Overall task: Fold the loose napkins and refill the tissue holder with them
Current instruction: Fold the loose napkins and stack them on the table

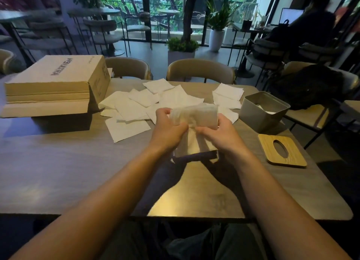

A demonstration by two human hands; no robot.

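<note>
Both of my hands hold one white napkin [196, 117] above the middle of the table. My left hand [169, 126] grips its left edge and my right hand [216, 132] pinches its lower right part; the napkin's lower half hangs down between my wrists. Several loose white napkins [134, 105] lie spread on the table behind my hands, with a few more napkins [227, 96] at the right. The grey square tissue holder [261, 113] stands open at the right with white paper inside. Its wooden lid [282, 151] with an oval slot lies flat in front of it.
A large cardboard box [56, 84] sits on the table's far left. Padded chairs [200, 71] stand along the far edge. A dark bag [307, 86] rests on a chair at the right. A person sits at a far table at the back right.
</note>
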